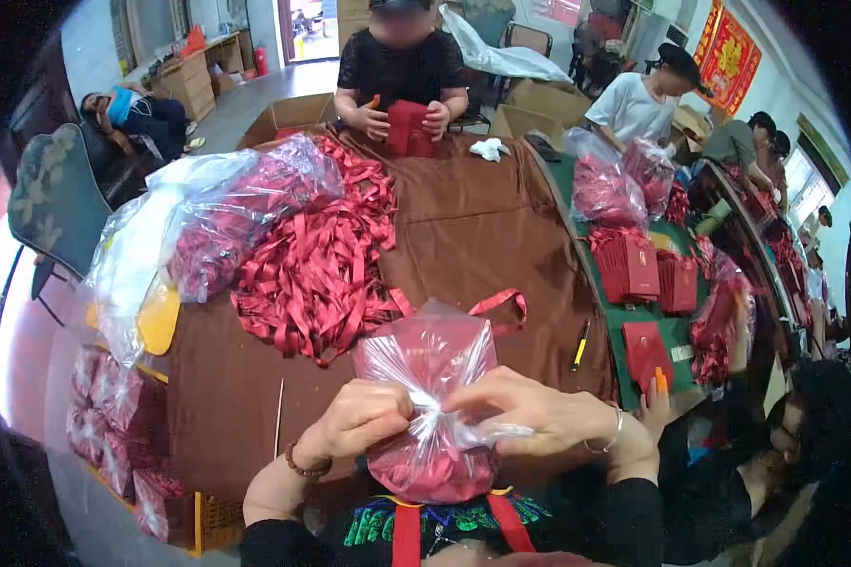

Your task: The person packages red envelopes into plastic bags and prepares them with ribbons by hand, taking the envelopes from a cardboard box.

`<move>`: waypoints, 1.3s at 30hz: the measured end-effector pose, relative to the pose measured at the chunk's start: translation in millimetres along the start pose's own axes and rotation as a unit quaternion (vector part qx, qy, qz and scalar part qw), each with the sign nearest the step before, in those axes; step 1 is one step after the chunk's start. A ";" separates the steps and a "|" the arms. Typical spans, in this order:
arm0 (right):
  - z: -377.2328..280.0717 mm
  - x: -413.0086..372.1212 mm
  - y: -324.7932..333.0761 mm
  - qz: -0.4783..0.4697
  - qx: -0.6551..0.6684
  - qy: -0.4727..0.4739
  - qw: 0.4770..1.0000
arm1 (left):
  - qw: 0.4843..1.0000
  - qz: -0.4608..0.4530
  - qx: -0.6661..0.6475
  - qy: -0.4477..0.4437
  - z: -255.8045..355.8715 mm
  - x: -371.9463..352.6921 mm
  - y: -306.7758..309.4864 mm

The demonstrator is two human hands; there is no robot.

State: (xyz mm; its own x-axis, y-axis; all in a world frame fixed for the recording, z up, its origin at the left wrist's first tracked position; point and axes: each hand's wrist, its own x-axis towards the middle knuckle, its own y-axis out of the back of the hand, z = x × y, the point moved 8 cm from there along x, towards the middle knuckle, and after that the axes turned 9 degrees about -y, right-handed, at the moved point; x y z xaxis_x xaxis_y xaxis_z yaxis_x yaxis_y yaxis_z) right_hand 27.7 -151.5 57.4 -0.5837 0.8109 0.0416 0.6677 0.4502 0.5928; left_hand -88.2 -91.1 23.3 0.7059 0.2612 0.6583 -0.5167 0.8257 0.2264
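A clear plastic bag [432,477] with red contents lies in front of me at the table's near edge. Its gathered neck is pinched between my left hand [361,418] and my right hand [525,413], both closed on the plastic. Above the pinch, the bag's upper part fans out over the brown cloth [487,227]. A loose red ribbon [503,307] pokes out beside it. Just beyond my left hand is a heap of red ribbons [317,260]. What exactly fills the bag is blurred by the plastic.
A yellow cutter [581,346] lies to the right, a thin stick [279,419] to the left. Large plastic bags [246,213] sit at the table's left. Red pouches [633,265] stack on the green table at right. Opposite, a person [402,71] holds a red pouch; other people work at right.
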 end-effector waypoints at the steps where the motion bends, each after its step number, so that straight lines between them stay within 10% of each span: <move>1: -5.1 -1.4 -2.2 -0.007 -0.055 0.060 0.997 | 1.000 0.006 -0.004 -0.005 0.4 -1.8 -0.8; 14: 6.3 2.5 -14.4 -0.131 0.033 0.074 0.988 | 0.999 0.017 -0.025 -0.021 1.1 -2.8 0.7; 21: 32.9 5.6 6.4 0.097 0.132 -0.191 0.968 | 0.995 0.071 -0.062 0.035 -6.8 6.7 6.6; 28: 39.2 -5.7 3.6 0.185 0.059 -0.132 0.972 | 0.867 -0.007 0.487 -0.106 66.5 30.0 -16.6; 35: 21.0 -6.7 -5.8 0.253 -0.063 -0.005 0.965 | 0.889 -0.109 0.415 -0.160 59.1 71.1 -66.4; 38: 23.8 -9.8 -1.7 0.292 0.057 -0.020 0.954 | 0.997 0.022 0.062 -0.026 51.9 87.7 -34.6; 39: 19.4 -10.9 -2.4 0.285 -0.010 0.018 0.958 | 0.982 -0.021 0.180 -0.043 39.9 88.2 -27.7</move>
State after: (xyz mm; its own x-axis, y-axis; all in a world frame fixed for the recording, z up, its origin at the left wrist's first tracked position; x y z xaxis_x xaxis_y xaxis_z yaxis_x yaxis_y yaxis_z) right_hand 41.4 -154.2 39.9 -0.1423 0.9091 0.3915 0.8739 -0.0703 0.4810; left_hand -30.9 -110.8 103.7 0.6954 0.1743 0.6971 -0.6364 0.5999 0.4849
